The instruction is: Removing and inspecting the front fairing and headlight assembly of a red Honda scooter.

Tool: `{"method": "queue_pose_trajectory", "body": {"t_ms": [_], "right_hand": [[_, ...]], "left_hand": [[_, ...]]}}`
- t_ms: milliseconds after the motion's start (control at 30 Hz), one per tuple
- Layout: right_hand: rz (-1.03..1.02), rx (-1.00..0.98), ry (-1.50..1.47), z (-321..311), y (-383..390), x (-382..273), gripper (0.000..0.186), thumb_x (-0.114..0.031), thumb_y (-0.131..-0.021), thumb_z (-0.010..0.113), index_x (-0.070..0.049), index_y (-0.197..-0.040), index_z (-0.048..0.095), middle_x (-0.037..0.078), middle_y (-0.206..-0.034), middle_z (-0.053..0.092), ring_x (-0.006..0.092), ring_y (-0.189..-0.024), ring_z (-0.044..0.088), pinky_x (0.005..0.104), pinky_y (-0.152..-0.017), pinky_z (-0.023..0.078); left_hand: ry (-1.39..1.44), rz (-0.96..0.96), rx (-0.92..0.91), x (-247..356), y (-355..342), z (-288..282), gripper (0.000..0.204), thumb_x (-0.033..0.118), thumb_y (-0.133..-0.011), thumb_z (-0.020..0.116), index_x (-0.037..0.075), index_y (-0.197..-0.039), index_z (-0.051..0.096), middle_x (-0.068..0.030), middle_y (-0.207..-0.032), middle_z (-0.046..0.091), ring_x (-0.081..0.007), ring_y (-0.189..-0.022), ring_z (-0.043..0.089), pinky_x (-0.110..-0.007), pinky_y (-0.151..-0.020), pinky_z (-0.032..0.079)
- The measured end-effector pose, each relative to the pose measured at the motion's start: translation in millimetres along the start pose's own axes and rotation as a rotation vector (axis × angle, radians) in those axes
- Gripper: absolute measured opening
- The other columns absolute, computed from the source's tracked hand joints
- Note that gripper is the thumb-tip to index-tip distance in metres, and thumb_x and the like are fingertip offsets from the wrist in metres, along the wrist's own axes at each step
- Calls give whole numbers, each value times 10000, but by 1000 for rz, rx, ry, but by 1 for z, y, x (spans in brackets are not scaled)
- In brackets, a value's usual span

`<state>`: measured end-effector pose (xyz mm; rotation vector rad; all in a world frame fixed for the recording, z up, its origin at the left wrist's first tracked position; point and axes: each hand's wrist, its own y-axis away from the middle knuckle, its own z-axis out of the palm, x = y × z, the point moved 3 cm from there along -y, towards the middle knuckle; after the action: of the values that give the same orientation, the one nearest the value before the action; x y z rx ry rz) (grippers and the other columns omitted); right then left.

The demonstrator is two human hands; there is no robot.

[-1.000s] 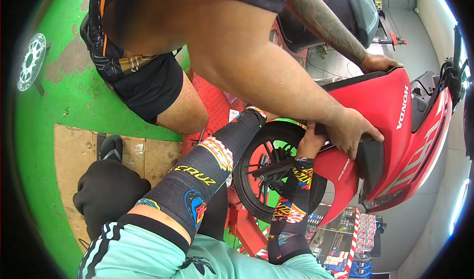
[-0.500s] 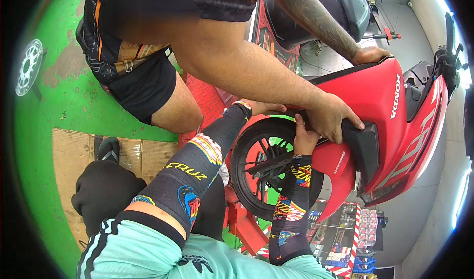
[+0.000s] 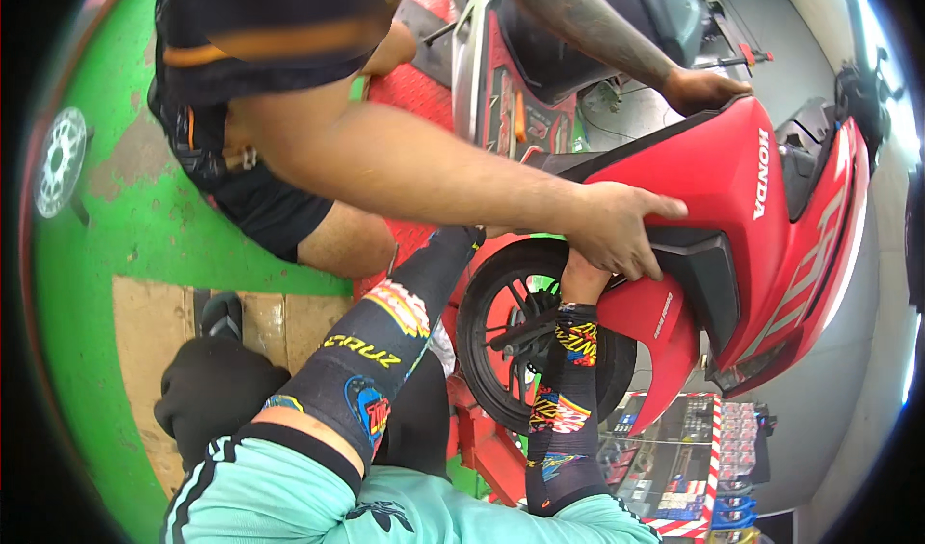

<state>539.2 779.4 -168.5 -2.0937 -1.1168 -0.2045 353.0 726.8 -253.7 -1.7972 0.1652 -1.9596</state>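
Note:
A red motor scooter's front body panel (image 3: 665,173) fills the right middle, with a black trim piece (image 3: 708,260) along its lower edge. My left hand (image 3: 495,232) reaches in above the front wheel (image 3: 475,342), mostly hidden by a co-worker's forearm; its fingers do not show. My right hand (image 3: 583,277) goes up under the panel beside the wheel, above the red front fender (image 3: 670,356). Its fingers are covered by the co-worker's near hand (image 3: 617,231), which lies on the panel's edge. The co-worker's other hand (image 3: 708,91) grips the panel's top.
Under the scooter is a red metal lift platform (image 3: 482,438). Cardboard (image 3: 145,351) lies on the green floor at left, near a brake disc (image 3: 60,163). A glass display case (image 3: 665,467) with red-and-white striped edges stands at lower right. The black seat (image 3: 617,33) is at the top.
The co-worker has leaned left, and their near hand has slid up and left along the panel. My right hand has gone further under, so its fingers no longer show. My left hand is more covered.

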Motion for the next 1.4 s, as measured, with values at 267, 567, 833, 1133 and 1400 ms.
{"method": "queue_pose_trajectory", "body": {"t_ms": [267, 567, 833, 1133, 1400], "right_hand": [[558, 269, -1046, -13, -3, -11, 332, -129, -953, 751, 85, -1166, 613, 211, -1098, 684, 295, -1013, 691, 421, -827, 556], [573, 141, -880, -67, 6, -30, 407, -179, -962, 735, 36, -1296, 651, 226, -1166, 742, 360, -1110, 730, 395, -927, 577], [646, 215, -1054, -211, 66, -10, 156, -3, -943, 681, 55, -1067, 755, 156, -1012, 772, 238, -923, 757, 336, -833, 586], [400, 840, -476, -325, 92, 91, 433, -326, -1030, 587, 59, -1207, 675, 196, -1201, 669, 349, -1186, 612, 494, -1066, 452], [581, 735, -344, -350, 8, 181, 612, -393, -1124, 460, 45, -1550, 476, 198, -1589, 507, 340, -1487, 459, 441, -1237, 309]], "left_hand": [[-34, 45, 48, -2, -6, -2, 608, 473, -1003, 683, 88, -1466, 602, -144, -1429, 666, -284, -1377, 580, -422, -1173, 428], [-61, -3, 62, -9, 17, 0, 614, 440, -995, 695, 67, -1473, 593, -168, -1442, 657, -303, -1398, 570, -429, -1175, 429], [-635, -233, -488, 140, 50, 13, 646, 474, -1031, 632, -10, -1456, 590, -248, -1368, 669, -339, -1359, 594, -427, -1141, 458], [-296, 400, 14, 336, -46, -7, 474, 249, -1038, 676, -29, -1415, 603, -169, -1326, 693, -227, -1257, 649, -361, -1083, 490], [-1152, 564, 42, 366, -163, 3, 472, 424, -1078, 511, 51, -1331, 655, -220, -1326, 659, -409, -1250, 611, -468, -1086, 469]]}}
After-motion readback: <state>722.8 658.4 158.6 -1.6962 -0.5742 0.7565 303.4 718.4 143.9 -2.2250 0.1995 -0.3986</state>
